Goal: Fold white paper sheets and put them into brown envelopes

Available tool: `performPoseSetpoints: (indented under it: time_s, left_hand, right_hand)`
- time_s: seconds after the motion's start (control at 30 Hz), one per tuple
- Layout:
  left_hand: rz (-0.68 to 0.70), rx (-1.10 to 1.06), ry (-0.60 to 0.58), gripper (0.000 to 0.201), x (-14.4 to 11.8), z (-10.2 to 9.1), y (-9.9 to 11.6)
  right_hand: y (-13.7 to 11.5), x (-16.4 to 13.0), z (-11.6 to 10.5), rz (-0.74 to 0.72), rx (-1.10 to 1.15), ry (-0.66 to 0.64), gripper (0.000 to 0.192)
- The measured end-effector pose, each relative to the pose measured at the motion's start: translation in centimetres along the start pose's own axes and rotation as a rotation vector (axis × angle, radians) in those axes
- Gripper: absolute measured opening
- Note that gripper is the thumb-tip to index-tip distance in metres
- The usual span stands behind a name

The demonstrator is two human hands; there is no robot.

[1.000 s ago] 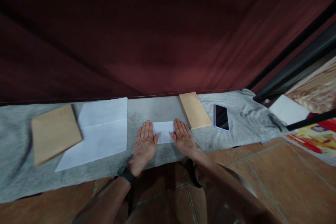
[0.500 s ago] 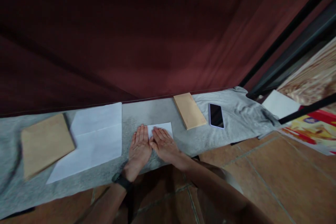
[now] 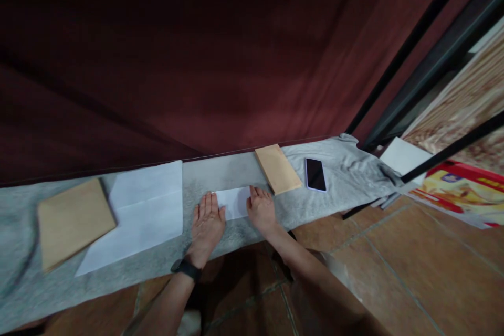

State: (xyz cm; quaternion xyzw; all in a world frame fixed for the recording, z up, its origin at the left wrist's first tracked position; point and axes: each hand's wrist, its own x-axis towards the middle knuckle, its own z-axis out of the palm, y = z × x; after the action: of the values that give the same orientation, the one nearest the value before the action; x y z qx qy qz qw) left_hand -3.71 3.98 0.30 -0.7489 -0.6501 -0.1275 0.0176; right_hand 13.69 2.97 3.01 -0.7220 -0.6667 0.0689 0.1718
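A small folded piece of white paper (image 3: 233,203) lies flat on the grey cloth between my hands. My left hand (image 3: 208,220) is open, its fingers stretched out flat across the paper's left end, with a dark watch (image 3: 186,269) on that wrist. At the right end of the paper rests my right hand (image 3: 261,211), open, fingers slightly bent and the thumb on the paper's edge. Left of my hands a large creased white sheet (image 3: 151,215) lies on the cloth, partly under brown envelopes (image 3: 76,223). Right of my hands is a stack of tan envelopes (image 3: 277,169).
The grey cloth (image 3: 230,168) covers a long narrow bench against a dark red curtain (image 3: 220,73). A phone (image 3: 315,174) lies right of the tan stack. Black metal bars (image 3: 409,52) and a red and yellow box (image 3: 460,191) stand to the right, above a tiled floor (image 3: 397,262).
My right hand has moved right across the small paper to its right end, uncovering the middle. My left hand stays flat near the left end. The view has shifted slightly.
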Motion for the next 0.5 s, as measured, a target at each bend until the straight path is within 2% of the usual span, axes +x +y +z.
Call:
performPoseSetpoints:
  time_s: [0.13, 0.23, 0.33, 0.43, 0.5]
  left_hand:
    - [0.0, 0.03, 0.032, 0.061, -0.4, -0.5, 0.5]
    - [0.038, 0.02, 0.069, 0.058, -0.5, -0.9, 0.5]
    - [0.103, -0.053, 0.073, 0.055, -0.2, -1.6, 0.7]
    - [0.213, -0.183, 0.021, 0.056, -0.1, -2.4, 1.5]
    - [0.3, -0.249, -0.012, 0.064, -0.2, -2.8, 2.4]
  right_hand:
    - [-0.1, 1.4, -0.7, 0.153, 0.117, -0.073, 0.041]
    - [0.6, 2.9, -0.4, 0.248, 0.408, -0.133, 0.029]
    - [1.4, 4.1, 0.0, 0.245, 0.585, -0.192, 0.019]
    - [1.6, 4.7, 0.0, 0.204, 0.742, -0.243, 0.016]
    - [1.4, 4.7, -0.5, 0.186, 1.004, -0.234, 0.018]
